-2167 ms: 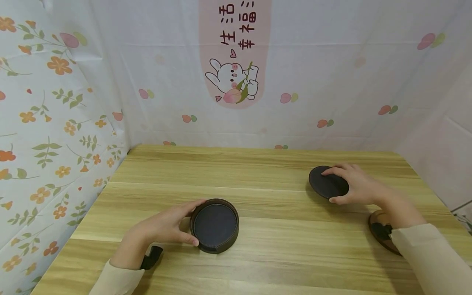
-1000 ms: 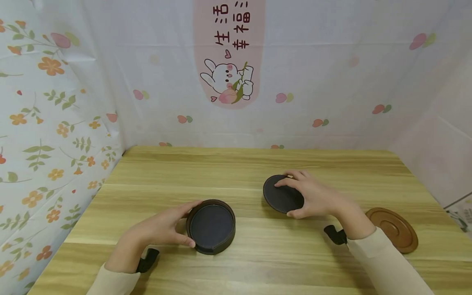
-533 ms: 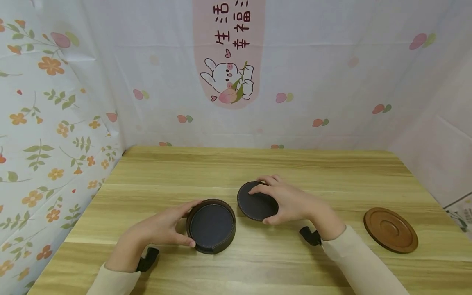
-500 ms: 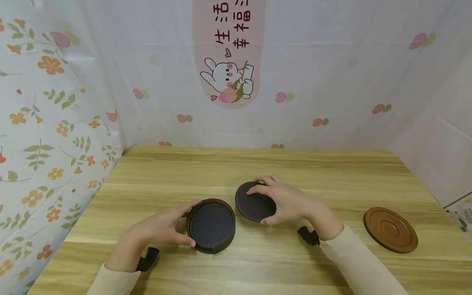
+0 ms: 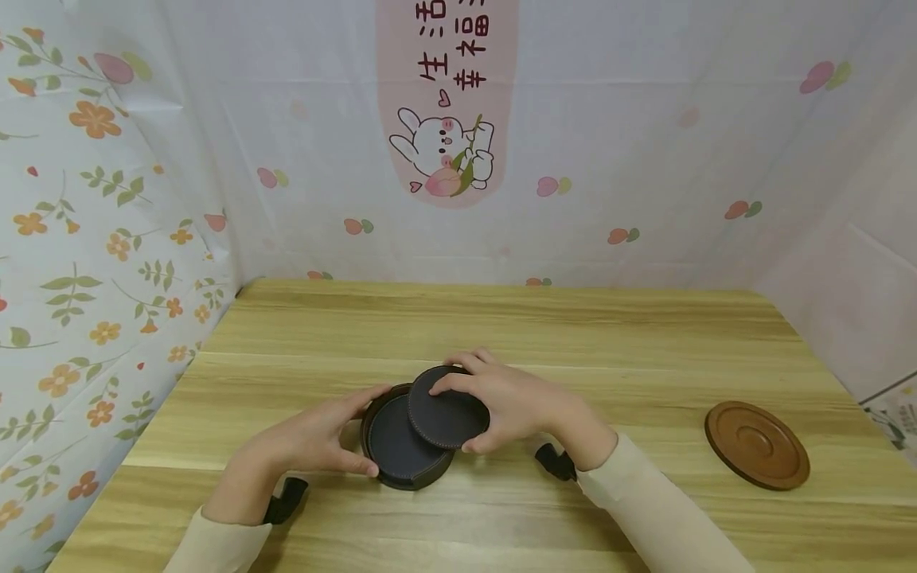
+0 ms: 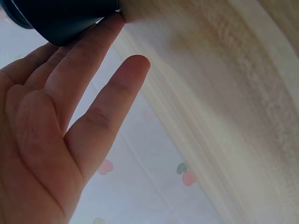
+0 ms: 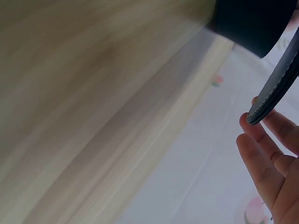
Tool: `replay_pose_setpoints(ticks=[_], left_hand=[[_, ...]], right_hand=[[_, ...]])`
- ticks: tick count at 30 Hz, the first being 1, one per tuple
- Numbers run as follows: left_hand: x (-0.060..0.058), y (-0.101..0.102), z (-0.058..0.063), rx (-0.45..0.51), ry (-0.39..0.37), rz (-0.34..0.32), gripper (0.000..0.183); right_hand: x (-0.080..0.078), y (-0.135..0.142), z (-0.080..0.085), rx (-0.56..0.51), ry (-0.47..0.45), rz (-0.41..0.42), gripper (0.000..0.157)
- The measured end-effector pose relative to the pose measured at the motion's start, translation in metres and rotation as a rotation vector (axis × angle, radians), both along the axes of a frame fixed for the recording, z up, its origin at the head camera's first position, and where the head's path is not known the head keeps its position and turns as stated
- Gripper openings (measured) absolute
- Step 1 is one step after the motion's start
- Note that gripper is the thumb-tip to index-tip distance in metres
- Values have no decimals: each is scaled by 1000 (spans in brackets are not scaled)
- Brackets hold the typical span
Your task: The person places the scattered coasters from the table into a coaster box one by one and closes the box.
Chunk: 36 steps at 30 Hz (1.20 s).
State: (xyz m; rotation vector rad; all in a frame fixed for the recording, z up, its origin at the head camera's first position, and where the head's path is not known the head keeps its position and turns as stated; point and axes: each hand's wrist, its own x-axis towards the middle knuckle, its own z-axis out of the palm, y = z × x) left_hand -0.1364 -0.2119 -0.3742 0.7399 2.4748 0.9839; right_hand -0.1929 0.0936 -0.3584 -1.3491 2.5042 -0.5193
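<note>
On the table stands a round dark coaster holder with a stitched rim, a notch in its front wall and a dark coaster lying inside. My left hand holds its left side, the index finger at the back of the rim and the thumb at the front. In the left wrist view the fingertips meet the holder's wall. My right hand grips another round dark coaster by its edge, index finger lying on top. This coaster is tilted and overlaps the right part of the holder in the head view; its stitched edge shows in the right wrist view.
A round brown disc with concentric rings lies at the table's right side. The wood-grain table ends at a printed white cloth behind, with a flowered cloth on the left.
My right hand has carried the coaster leftward across the table, from far right to over the holder's right part. The brown disc has come out from under the right arm. The left hand stays put.
</note>
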Motion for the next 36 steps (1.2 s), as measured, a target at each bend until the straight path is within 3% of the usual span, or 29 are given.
replay_pose_setpoints(ticks=[14,36], left_hand=[[0,1,0,16,11,-10,102],[-3,0,-1,56,-13,-27,96]], right_hand=[[6,-30,0,10,7,83,71],[6,-46,-2,34,22,132,69]])
